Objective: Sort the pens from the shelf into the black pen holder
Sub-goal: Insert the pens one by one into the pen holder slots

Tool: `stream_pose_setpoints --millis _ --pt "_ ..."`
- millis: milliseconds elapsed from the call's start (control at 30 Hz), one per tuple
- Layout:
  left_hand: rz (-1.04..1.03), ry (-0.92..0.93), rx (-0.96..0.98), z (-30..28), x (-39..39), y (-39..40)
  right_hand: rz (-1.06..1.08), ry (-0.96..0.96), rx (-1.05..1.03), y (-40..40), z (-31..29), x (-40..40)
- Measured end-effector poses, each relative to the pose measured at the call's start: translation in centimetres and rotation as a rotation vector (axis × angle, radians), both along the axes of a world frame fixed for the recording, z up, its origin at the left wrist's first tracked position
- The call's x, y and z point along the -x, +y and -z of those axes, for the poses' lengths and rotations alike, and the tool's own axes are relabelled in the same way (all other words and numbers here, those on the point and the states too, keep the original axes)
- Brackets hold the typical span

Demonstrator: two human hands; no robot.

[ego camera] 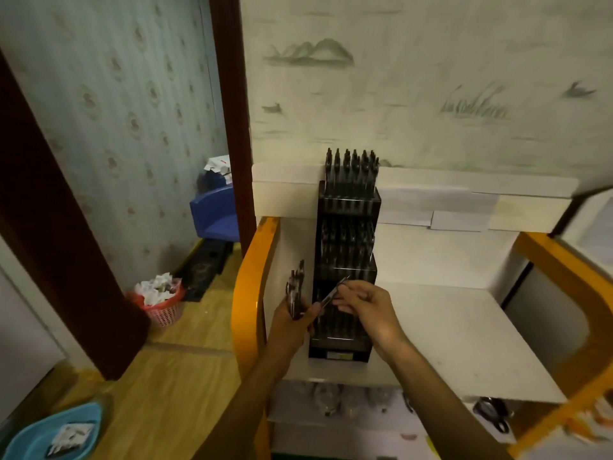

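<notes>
White shelf holds the black pen holder. Left hand grips spare pens beside it; right hand pinches one pen, ready to slot it in.

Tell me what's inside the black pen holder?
Dark pens stand upright in the black pen holder, tops poking from its highest tier. Lower tiers hold more; the hands cover part of the front one.

Your two arms come into view from the bottom edge, and both are bare up to that edge: no sleeve shows. Your left hand and your right hand are bare too, with no glove, ring or watch visible.
</notes>
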State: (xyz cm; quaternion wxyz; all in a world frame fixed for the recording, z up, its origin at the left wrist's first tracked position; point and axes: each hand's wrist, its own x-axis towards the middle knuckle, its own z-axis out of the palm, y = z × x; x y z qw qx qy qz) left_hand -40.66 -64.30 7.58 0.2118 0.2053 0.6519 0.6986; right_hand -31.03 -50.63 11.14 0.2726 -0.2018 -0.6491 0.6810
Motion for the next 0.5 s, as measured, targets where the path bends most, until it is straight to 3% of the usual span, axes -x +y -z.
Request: stream_pose_setpoints --millis 100,233,400,500 --pt "0.018 0.012 0.066 1.1 0.8 0.3 0.098 0.047 0.023 0.5 0.1 -0.1" --pt "0.016 -0.019 0.126 2.3 2.3 -0.2 0.207 0.021 -0.092 1.8 0.1 -0.3" --pt "0.034 -0.058 0.126 2.0 3.5 -0.8 0.261 -0.172 -0.569 1.9 1.4 -0.2" --pt "0.073 -0.043 0.06 1.7 3.7 -1.1 0.248 -0.258 -0.739 1.5 1.9 0.2"
